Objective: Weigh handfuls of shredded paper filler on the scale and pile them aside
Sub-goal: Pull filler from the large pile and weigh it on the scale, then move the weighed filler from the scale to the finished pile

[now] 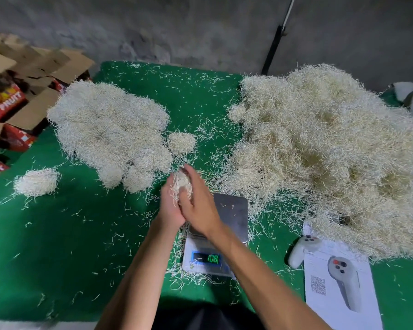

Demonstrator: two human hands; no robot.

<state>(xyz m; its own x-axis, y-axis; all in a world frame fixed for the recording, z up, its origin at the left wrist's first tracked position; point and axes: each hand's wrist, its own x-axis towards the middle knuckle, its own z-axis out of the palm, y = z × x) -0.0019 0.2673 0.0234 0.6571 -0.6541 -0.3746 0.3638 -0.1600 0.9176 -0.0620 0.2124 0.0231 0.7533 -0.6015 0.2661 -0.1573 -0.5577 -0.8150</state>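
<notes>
Handful of shredded paper [182, 186] cupped between both palms, held up just left of the scale platform [231, 210], off it; left hand [169, 208] under and left, right hand [198, 206] pressed over from the right; both closed on the wad. Weighed pile [110, 132] lies up-left of the grip, nearer the left hand; small clump [181, 142] straight ahead, closest drop spot. Loose supply heap [329, 158] off to the right. Scale display [206, 258] lit, digits blurry. Next move probably a short carry forward-left.
</notes>
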